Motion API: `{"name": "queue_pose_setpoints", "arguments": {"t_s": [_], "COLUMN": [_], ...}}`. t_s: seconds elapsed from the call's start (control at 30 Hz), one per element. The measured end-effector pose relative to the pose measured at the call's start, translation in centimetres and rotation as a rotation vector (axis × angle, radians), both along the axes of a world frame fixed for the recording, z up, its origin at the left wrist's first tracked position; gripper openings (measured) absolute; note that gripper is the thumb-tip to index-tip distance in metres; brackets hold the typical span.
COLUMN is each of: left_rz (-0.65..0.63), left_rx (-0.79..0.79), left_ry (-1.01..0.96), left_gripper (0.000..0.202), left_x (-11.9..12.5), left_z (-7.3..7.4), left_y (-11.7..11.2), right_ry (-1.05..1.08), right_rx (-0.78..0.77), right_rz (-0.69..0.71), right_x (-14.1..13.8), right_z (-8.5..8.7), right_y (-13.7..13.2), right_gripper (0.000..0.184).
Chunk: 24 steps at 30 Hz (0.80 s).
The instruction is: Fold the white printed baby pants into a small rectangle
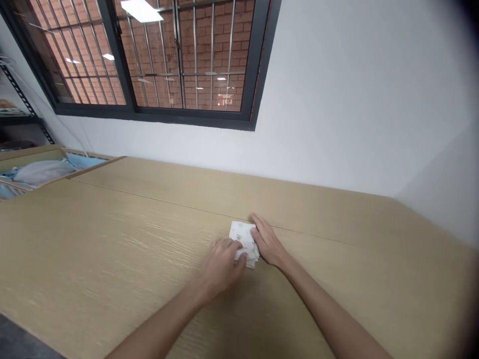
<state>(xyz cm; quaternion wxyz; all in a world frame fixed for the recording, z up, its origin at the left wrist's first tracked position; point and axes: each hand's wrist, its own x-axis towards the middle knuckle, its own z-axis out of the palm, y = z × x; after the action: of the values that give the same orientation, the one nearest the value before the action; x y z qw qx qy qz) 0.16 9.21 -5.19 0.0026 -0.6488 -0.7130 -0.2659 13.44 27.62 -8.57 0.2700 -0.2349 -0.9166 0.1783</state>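
Observation:
A small stack of white paper sheets with faint printed marks lies on the wooden tabletop, its lower right edges slightly uneven. My left hand is at the near left side of the stack, with bent fingers and thumb closed over its near edge. Along the right side rests my right hand, its thumb touching the stack's right edge and its fingers stretched forward past the far corner. The palm sides of both hands are hidden.
The light wooden tabletop has a seam running across it. At the far left is an open wooden-edged compartment with a pale, blue-edged bundle inside. Behind are a white wall and a barred, dark-framed window.

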Motion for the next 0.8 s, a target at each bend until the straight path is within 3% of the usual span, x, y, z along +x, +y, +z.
{"name": "queue_pose_setpoints", "arguments": {"t_s": [0.13,0.3,0.47,0.8], "left_rz": [0.168,0.256,0.205,0.117], "left_rx": [0.001,-0.056,-0.078,-0.096], "left_ry": [-0.015,-0.004,0.027,0.048], "left_gripper": [0.016,0.027,0.027,0.024], "left_x": [-2.1,-2.0,-1.8,-1.6], "left_z": [-0.7,-1.8,-2.2,-2.7], "left_y": [0.9,1.4,1.6,2.1], "right_ry": [0.143,0.153,0.112,0.108], "right_rx": [0.039,0.103,0.195,0.203], "right_rz": [-0.068,-0.07,-0.033,-0.033], "right_x": [0.0,0.0,0.0,-0.1], "right_z": [0.2,1.0,1.2,0.4], "right_y": [-0.1,-0.9,-1.3,-0.7], "right_gripper": [0.051,0.04,0.031,0.018]}}
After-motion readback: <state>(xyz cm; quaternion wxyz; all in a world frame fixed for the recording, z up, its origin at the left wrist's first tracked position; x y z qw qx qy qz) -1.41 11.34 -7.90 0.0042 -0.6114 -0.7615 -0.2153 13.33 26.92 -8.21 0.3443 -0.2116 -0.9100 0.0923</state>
